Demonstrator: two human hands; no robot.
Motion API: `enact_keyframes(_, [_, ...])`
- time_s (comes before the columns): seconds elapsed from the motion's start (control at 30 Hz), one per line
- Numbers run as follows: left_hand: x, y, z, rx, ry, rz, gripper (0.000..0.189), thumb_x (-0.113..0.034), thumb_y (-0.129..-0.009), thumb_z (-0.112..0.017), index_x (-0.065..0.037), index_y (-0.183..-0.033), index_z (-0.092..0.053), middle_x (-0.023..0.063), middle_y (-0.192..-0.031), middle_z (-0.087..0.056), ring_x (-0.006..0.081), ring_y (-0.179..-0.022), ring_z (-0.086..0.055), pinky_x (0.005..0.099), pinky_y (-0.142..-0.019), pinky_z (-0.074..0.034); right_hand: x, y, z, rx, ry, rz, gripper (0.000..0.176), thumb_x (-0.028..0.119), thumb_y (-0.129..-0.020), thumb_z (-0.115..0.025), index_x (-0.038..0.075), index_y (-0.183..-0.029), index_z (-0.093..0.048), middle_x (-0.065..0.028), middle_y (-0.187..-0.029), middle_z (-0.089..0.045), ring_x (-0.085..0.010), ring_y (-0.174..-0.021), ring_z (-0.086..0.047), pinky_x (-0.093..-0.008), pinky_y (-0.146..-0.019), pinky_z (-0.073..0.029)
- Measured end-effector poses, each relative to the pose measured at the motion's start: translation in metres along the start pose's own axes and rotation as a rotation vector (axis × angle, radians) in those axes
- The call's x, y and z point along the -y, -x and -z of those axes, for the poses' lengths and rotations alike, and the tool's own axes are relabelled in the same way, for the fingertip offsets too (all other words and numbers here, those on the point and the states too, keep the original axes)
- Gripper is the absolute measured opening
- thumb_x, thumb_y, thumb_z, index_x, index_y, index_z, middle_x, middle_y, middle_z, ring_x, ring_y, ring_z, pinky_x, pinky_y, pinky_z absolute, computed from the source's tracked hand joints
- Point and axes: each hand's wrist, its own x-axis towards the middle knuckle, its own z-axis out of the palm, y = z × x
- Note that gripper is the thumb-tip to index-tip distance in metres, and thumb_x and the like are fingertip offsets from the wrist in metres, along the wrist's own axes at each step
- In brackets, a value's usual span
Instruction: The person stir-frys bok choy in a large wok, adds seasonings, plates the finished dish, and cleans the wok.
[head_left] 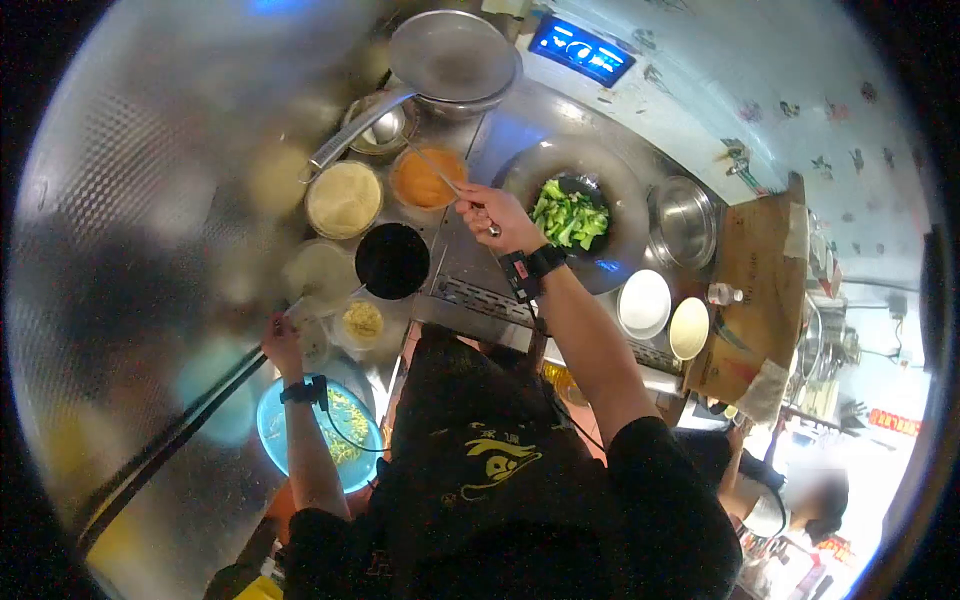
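My right hand (498,220) is closed around the long handle of a metal ladle (384,126). The ladle's round head is over a bowl at the upper left, and its handle passes above a container of orange seasoning (428,178). To the right of that hand, chopped green vegetables (570,214) lie in a large wok (628,195). My left hand (283,345) pinches a thin handle that reaches toward a pale, translucent container (318,272). Close by are a dark container (392,261) and a bowl of minced pale food (362,320).
A strainer (450,55) rests on a pot at the top. A blue basin (277,440) holds yellow-green pieces. Steel bowls (684,222), a white bowl (644,303) and cardboard (750,290) stand right of the wok. Another person (765,505) is at the lower right.
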Motion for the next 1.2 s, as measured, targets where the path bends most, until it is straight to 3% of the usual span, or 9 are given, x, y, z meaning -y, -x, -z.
enact_keyframes(0.17, [0.014, -0.005, 0.003, 0.036, 0.009, 0.043, 0.019, -0.012, -0.091, -0.063, -0.004, -0.107, -0.067, 0.0076, -0.082, -0.067, 0.0135, -0.07, -0.063, 0.0307, -0.06, -0.05, -0.028, 0.009, 0.075, 0.225, 0.417, 0.324, 0.039, 0.014, -0.102, -0.051, 0.012, -0.14, -0.046, 0.0038, -0.078, -0.047, -0.0015, -0.053, -0.036, -0.0165, -0.042, -0.028])
enact_keyframes(0.27, [0.123, -0.032, 0.015, -0.077, -0.361, -0.208, 0.02, -0.016, -0.089, -0.065, -0.004, -0.105, -0.067, 0.0094, -0.084, -0.067, 0.0207, -0.077, -0.063, 0.0367, -0.07, -0.051, -0.027, 0.096, 0.051, 0.107, -0.173, 0.03, 0.038, 0.014, -0.103, -0.049, 0.012, -0.14, -0.046, 0.0037, -0.077, -0.045, -0.0017, -0.051, -0.035, -0.017, -0.04, -0.027])
enact_keyframes(0.33, [-0.01, 0.006, 0.007, -0.274, -0.544, -0.164, 0.022, -0.02, -0.088, -0.066, -0.003, -0.102, -0.067, 0.0121, -0.086, -0.067, 0.0278, -0.082, -0.062, 0.0412, -0.076, -0.049, -0.036, 0.149, 0.06, -0.045, -0.123, 0.126, 0.036, 0.014, -0.103, -0.047, 0.012, -0.14, -0.047, 0.0038, -0.075, -0.043, -0.0016, -0.047, -0.032, -0.018, -0.036, -0.025])
enact_keyframes(0.47, [-0.037, 0.03, 0.003, -0.258, -0.421, -0.268, 0.022, -0.022, -0.091, -0.066, -0.002, -0.086, -0.061, 0.0117, -0.077, -0.062, 0.0286, -0.071, -0.056, 0.0417, -0.068, -0.047, -0.055, 0.244, 0.101, -0.294, -0.101, 0.208, 0.038, 0.014, -0.103, -0.049, 0.008, -0.14, -0.05, 0.0028, -0.071, -0.048, -0.0038, -0.048, -0.039, -0.0187, -0.039, -0.032])
enact_keyframes(0.53, [-0.051, 0.043, -0.01, -0.3, -0.376, -0.396, 0.027, -0.023, -0.093, -0.065, -0.002, -0.078, -0.059, 0.0107, -0.071, -0.059, 0.0281, -0.065, -0.054, 0.0421, -0.064, -0.046, -0.088, 0.266, 0.152, -0.626, 0.941, 0.502, 0.038, 0.01, -0.099, -0.053, 0.002, -0.136, -0.056, -0.0005, -0.074, -0.057, -0.0062, -0.056, -0.049, -0.0202, -0.051, -0.043])
enact_keyframes(0.67, [-0.071, 0.053, -0.042, -0.265, -0.365, -0.373, 0.039, -0.018, -0.095, -0.062, -0.005, -0.061, -0.048, 0.006, -0.057, -0.045, 0.0238, -0.052, -0.044, 0.0399, -0.052, -0.039, -0.085, 0.281, 0.167, -0.895, 1.282, 0.543, 0.04, 0.006, -0.095, -0.056, 0.0, -0.134, -0.058, -0.0007, -0.075, -0.06, -0.0069, -0.063, -0.05, -0.0234, -0.062, -0.046])
enact_keyframes(0.9, [-0.107, 0.084, -0.056, -0.179, -0.172, -0.565, 0.021, -0.014, -0.096, -0.05, -0.004, -0.078, -0.05, 0.0115, -0.067, -0.048, 0.0268, -0.067, -0.048, 0.0408, -0.062, -0.037, -0.065, 0.228, 0.07, -0.388, 0.577, 0.259, 0.048, 0.001, -0.093, -0.053, 0.002, -0.141, -0.052, 0.0045, -0.071, -0.048, -0.0054, -0.058, -0.044, -0.0216, -0.051, -0.038])
enact_keyframes(1.03, [-0.148, 0.109, -0.041, -0.052, -0.217, -0.206, 0.011, -0.01, -0.097, -0.052, -0.001, -0.098, -0.059, 0.0109, -0.076, -0.056, 0.0252, -0.071, -0.055, 0.037, -0.066, -0.045, -0.087, 0.144, 0.043, -0.063, 1.034, 0.68, 0.047, 0.009, -0.097, -0.054, 0.006, -0.144, -0.05, 0.005, -0.07, -0.047, -0.0029, -0.052, -0.041, -0.0209, -0.043, -0.032])
enact_keyframes(1.2, [-0.118, 0.12, -0.02, -0.032, -0.198, -0.111, 0.012, -0.008, -0.095, -0.057, -0.004, -0.105, -0.062, 0.0125, -0.08, -0.065, 0.0228, -0.068, -0.066, 0.0348, -0.061, -0.051, -0.098, 0.083, -0.018, -0.108, 0.984, 0.215, 0.043, 0.011, -0.099, -0.052, 0.011, -0.142, -0.054, 0.0042, -0.069, -0.051, -0.0046, -0.053, -0.045, -0.0241, -0.047, -0.04])
